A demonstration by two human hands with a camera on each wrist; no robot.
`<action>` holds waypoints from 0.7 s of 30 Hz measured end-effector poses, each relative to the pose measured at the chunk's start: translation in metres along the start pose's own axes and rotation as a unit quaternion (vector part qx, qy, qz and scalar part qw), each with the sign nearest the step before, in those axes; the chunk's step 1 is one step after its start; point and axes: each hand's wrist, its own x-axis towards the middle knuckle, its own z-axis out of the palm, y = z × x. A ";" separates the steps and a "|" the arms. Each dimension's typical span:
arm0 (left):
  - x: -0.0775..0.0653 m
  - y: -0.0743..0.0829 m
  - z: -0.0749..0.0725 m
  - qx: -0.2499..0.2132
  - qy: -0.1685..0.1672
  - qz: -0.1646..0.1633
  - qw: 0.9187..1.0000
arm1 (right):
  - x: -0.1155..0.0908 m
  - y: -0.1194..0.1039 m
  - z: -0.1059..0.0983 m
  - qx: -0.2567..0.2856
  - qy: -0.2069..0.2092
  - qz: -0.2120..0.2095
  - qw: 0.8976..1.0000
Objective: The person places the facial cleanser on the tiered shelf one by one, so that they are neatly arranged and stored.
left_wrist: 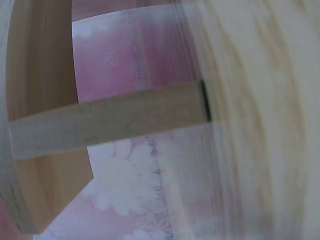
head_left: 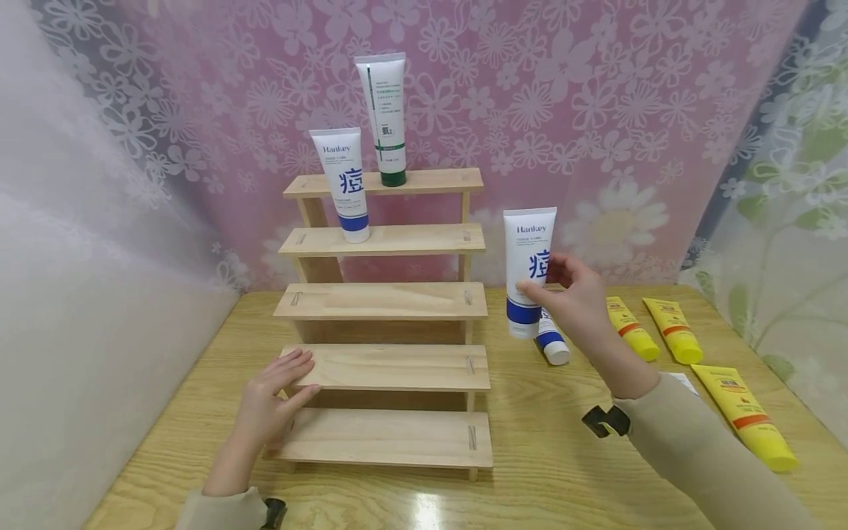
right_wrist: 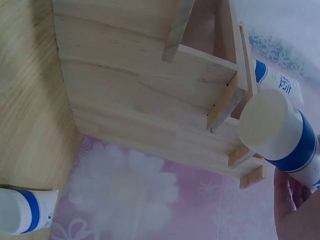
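My right hand [head_left: 578, 302] grips a white tube with a blue band [head_left: 530, 258], held upright in the air to the right of the wooden step rack [head_left: 380, 300]. In the right wrist view the white cap of this tube [right_wrist: 267, 125] points at the camera. My left hand [head_left: 268, 390] rests on the left end of the second step from the bottom, fingers laid over the board. A matching white-and-blue tube [head_left: 341, 180] stands cap down on the second step from the top. On the top step stands a white tube with a green cap [head_left: 386, 118].
Behind the raised tube, another white-and-blue tube [head_left: 551, 342] lies on the wooden table [head_left: 530, 449]. Several yellow tubes [head_left: 745, 412] lie at the right, near a partly hidden white item [head_left: 681, 381]. A pink floral backdrop [head_left: 596, 132] closes off the back.
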 end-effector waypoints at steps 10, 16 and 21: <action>-0.002 -0.003 0.000 0.002 0.002 0.004 1.000 | 0.016 -0.010 0.014 0.026 -0.006 -0.022 0.999; -0.002 -0.003 0.001 0.013 0.000 0.007 1.000 | 0.024 -0.015 0.023 0.027 0.008 -0.042 0.999; -0.001 -0.002 0.000 0.013 -0.003 0.004 1.000 | 0.032 -0.021 0.029 0.037 0.019 -0.057 0.997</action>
